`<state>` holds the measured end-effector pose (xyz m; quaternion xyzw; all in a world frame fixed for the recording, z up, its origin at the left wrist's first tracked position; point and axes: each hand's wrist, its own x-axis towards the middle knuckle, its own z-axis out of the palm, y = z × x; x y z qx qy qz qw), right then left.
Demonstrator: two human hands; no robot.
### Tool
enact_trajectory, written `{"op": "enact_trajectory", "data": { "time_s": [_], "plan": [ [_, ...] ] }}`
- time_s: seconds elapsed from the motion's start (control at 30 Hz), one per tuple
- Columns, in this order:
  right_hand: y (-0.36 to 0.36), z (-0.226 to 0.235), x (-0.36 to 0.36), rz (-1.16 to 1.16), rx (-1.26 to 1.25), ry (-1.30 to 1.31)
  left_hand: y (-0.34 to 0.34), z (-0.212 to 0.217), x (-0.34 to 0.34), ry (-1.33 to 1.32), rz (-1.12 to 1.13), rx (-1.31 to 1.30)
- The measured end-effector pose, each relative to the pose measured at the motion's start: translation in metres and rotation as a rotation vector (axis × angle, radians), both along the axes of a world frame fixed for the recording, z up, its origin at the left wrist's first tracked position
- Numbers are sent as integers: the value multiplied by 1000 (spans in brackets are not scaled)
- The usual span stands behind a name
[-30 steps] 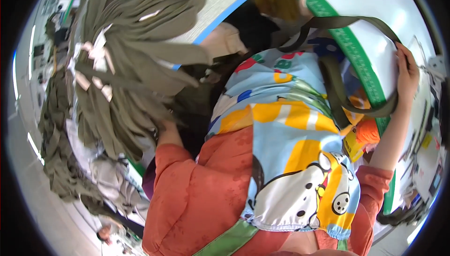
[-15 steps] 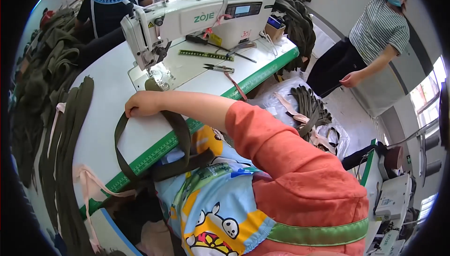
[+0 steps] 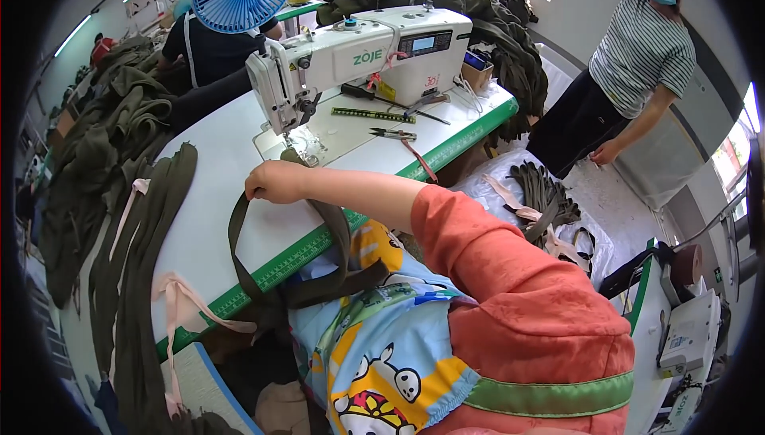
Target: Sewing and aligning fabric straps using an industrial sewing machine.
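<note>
Found pinched between thumb and curled fingers of the right hand (image 3: 275,182): a long, flat, olive-green fabric strap (image 3: 237,236). Seen looped beneath that hand, with one part running just beyond it toward the white metal sewing machine (image 3: 339,48) and the slack falling nearer the body, over the green ruler-marked table edge (image 3: 470,134). Out of view: left hand, state impossible to tell.

Judged light, soft and pliable, neither fragile nor notably slippery, but liable to twist. Best gripped flat across its width, close to the machine.

Noted left of the right hand: matte olive fabric strips (image 3: 143,244), laid lengthwise; below left, a thin, creased, pale pink cloth strip (image 3: 179,301). Noted beyond, to the right: slender metal thread snips (image 3: 394,133), on a smooth white tabletop (image 3: 205,212).
</note>
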<state>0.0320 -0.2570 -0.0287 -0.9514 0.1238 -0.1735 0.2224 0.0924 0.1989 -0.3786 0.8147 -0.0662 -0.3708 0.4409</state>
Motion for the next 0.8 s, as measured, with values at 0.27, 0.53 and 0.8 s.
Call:
{"op": "enact_trajectory", "data": {
  "time_s": [0.27, 0.53, 0.8],
  "plan": [
    [9, -19, -15, -55, -106, 121, 4, 13, 2, -38, -26, -20],
    [16, -46, -22, -10, -317, -185, 9, 30, 5, -84, -33, -28],
    [10, -49, -17, -24, -245, -227, 15, 48, 5, -127, -29, -23]
  ]
}}
